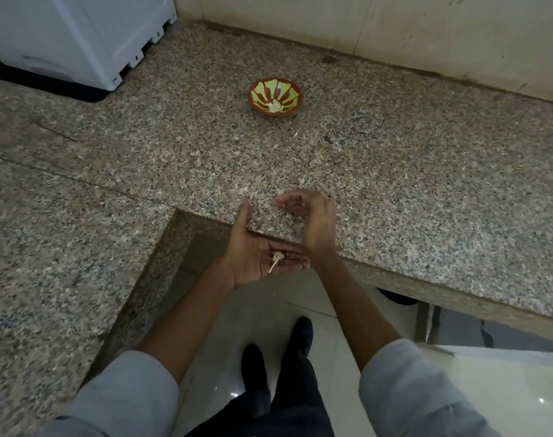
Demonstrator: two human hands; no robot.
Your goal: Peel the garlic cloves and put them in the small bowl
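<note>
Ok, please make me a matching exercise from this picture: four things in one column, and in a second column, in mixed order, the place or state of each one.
Column one
1. small bowl
2. garlic piece
3. right hand
4. white appliance

Column two
A. blurred, above the left hand
B. stands on a black mat, far left
C. lies on the open left hand
D. stands on the counter, with pale garlic inside

Pairs: 1-D, 2-C, 3-A, 4-B
</note>
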